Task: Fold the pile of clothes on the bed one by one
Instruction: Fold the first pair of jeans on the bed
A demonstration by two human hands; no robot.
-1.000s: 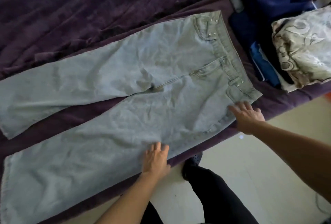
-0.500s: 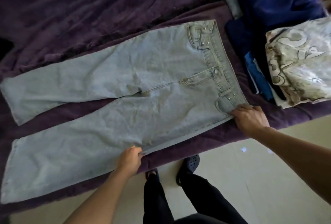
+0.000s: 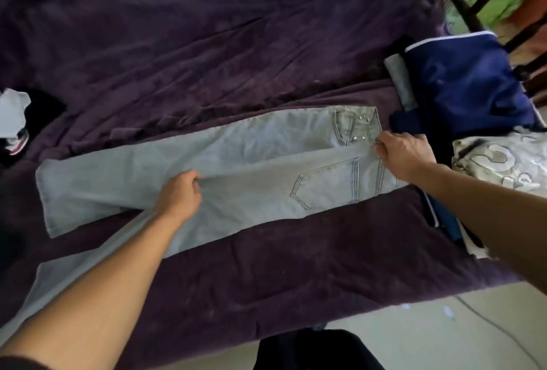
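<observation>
Soft dim daylight, brighter toward the right edge, weak shadows, no glare, slight overall blur, wide-angle bending at the corners

the left forearm [image 3: 97, 298] hides the jeans' [image 3: 242, 162] near leg hem.

Jeans [image 3: 236, 162]: pale washed blue denim, with tan stitching outlining the back pocket and seams and small silver-toned rivets. Bed cover [image 3: 207, 58]: plain dark purple. Folded garment [image 3: 467, 88] at far right: navy blue with a thin white piping line along its top edge. Rolled item [image 3: 401, 82] beside it: grey. Printed cloth [image 3: 503, 162]: cream ground, grey-beige swirl pattern. Left-edge pile [image 3: 14, 115]: pale blue-white and black. Floor [image 3: 444, 325]: off-white.
</observation>
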